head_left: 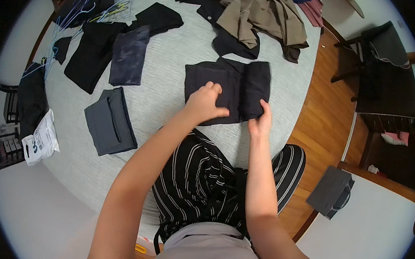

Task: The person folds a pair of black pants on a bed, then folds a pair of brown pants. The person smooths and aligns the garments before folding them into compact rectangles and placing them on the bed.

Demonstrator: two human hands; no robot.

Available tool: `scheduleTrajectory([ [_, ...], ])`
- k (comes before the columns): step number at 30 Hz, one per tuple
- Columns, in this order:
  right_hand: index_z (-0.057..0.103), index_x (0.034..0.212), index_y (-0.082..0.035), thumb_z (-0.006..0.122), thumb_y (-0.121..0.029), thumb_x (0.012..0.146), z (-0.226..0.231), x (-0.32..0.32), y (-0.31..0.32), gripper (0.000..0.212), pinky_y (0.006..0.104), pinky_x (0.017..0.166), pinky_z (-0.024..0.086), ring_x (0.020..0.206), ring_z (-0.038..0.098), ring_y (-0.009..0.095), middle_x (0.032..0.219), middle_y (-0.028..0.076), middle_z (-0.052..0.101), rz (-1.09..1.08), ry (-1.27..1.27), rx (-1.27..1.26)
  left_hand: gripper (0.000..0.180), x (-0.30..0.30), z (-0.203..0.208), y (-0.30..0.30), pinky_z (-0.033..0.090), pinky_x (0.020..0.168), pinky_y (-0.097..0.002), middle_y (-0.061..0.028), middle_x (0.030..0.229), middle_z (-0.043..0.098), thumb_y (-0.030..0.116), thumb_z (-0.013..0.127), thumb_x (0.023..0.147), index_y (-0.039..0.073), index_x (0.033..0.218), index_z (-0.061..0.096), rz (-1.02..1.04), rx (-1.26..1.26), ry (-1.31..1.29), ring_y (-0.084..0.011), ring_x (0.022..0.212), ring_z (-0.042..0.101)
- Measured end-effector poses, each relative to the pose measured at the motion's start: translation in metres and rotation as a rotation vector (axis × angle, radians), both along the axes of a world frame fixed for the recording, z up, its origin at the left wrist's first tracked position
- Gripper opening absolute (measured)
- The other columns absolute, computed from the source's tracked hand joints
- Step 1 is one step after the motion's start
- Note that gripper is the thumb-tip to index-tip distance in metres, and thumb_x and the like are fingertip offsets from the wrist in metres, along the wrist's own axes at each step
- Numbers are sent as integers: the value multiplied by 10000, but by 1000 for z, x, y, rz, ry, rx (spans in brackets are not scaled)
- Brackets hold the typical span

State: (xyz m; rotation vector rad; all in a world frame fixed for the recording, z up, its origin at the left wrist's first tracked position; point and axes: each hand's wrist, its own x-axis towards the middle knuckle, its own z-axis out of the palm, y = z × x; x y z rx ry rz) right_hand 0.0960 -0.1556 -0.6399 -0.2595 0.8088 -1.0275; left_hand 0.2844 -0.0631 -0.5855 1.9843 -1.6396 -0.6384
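A dark black garment [211,76], partly folded, lies on the pale grey bed in front of me. Its right part is doubled over into a raised fold. My left hand [206,101] rests on the left half of the cloth, thumb apart from the slightly bent fingers. At the lower right corner, my right hand [262,120] pinches the folded edge, fingers on top and thumb near the underside. To the left sits a folded dark grey garment [110,121]. Beyond it lie a folded faded navy piece [129,57] and a black folded piece [94,55].
A heap of brown and black clothes [262,17] covers the far side of the bed. Several blue hangers [88,8] lie at the far left, with a white plastic bag [42,138] nearer. Right of the bed are a wooden floor [320,94], a dark chair [379,55] and a grey box [330,192].
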Motion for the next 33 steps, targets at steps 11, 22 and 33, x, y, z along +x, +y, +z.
scheduleTrajectory([
  [11, 437, 1368, -18, 529, 13, 804, 27, -14, -15, 572, 300, 1005, 397, 1136, 527, 183, 1250, 66, 562, 211, 110, -381, 339, 29, -41, -18, 442, 607, -370, -118, 676, 528, 208, 778, 735, 0, 747, 511, -163, -22, 152, -245, 627, 549],
  [22, 416, 1389, 6, 631, -14, 847, 34, 15, -1, 583, 276, 852, 484, 1018, 598, 140, 1212, 59, 597, 472, 510, -720, 289, 61, -27, 14, 383, 504, -249, 40, 606, 499, 239, 618, 875, 82, 647, 536, 526, 20, 853, -71, 518, 443],
  [33, 570, 1250, -49, 561, -68, 759, 28, 72, 15, 492, 363, 910, 484, 1024, 636, 330, 1111, 253, 635, 417, 1055, -948, 411, 40, -7, 11, 418, 556, -424, -250, 599, 520, 278, 620, 865, -81, 688, 525, 412, -141, 286, -296, 523, 522],
])
